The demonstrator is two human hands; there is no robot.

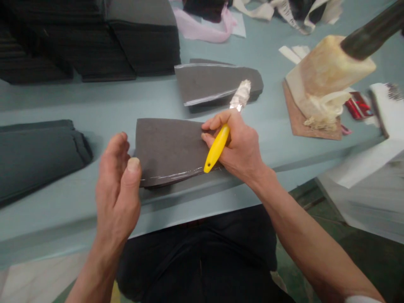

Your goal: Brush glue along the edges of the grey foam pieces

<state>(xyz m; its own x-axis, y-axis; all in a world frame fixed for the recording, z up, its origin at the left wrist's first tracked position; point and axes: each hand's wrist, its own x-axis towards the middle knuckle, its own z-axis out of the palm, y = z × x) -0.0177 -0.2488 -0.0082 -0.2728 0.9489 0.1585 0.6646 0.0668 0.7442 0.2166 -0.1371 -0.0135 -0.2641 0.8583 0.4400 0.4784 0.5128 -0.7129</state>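
Note:
A small stack of dark grey tapered sheets (170, 147) lies on the table in front of me, a shiny whitish line along its near edge. My right hand (240, 143) is closed around a brush with a yellow handle (217, 148); its whitish, caked end (241, 93) points away from me. The thumb and forefinger of that hand are at the sheets' right part. Beside their left edge, my left hand (118, 185) is open, thumb apart from the fingers. Just beyond lies a second stack of grey sheets (214, 82) with whitish lines along both long edges.
Tall stacks of dark sheets (142, 42) stand at the back left, and another stack (34, 155) lies at the left. A stained, whitish container (331, 71) with a dark tube stands on a brown board (295, 113) at the right. Pink and white scraps (208, 27) lie at the back.

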